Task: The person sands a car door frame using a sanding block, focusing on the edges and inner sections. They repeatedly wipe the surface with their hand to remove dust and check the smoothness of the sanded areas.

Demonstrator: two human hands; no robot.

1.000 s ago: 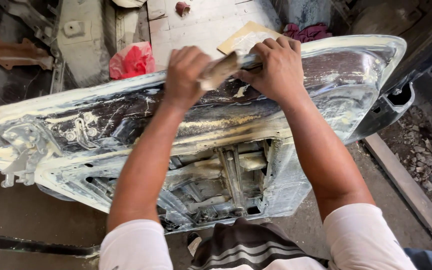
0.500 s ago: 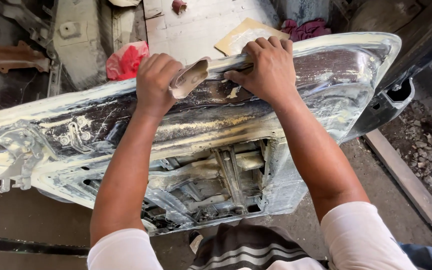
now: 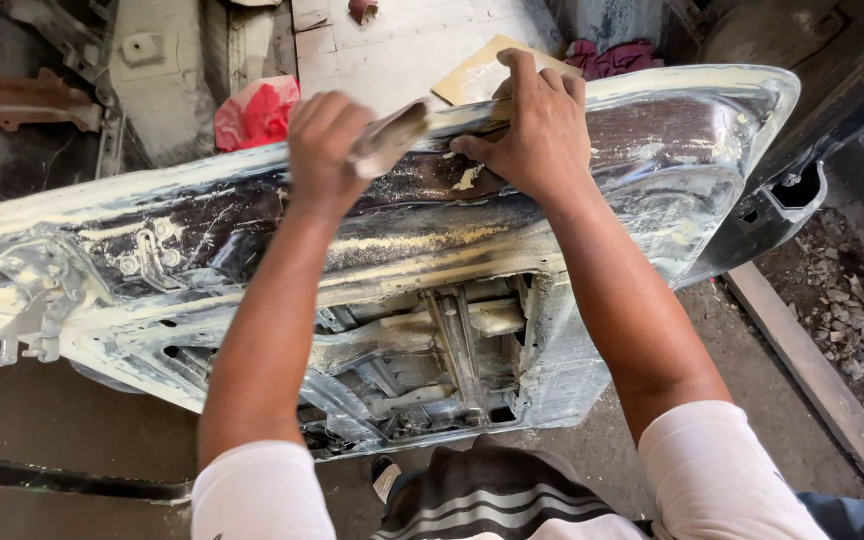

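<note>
Car door panel (image 3: 202, 215), dark metal smeared with pale filler, lying across the view with its inner frame and window mechanism facing the person. Sanding block (image 3: 392, 138), pale and dust-coated, resting on the panel's upper edge at centre. Left hand (image 3: 324, 150), fingers curled shut around the block's near end. Right hand (image 3: 532, 125), fingers together and pressed flat over the block's far end and the panel edge. Beyond the panel: red plastic bag (image 3: 257, 110), tan cardboard sheet (image 3: 472, 72), pink rag (image 3: 617, 55). Dusty concrete floor (image 3: 82, 430); gravel (image 3: 852, 300) at right.
</note>
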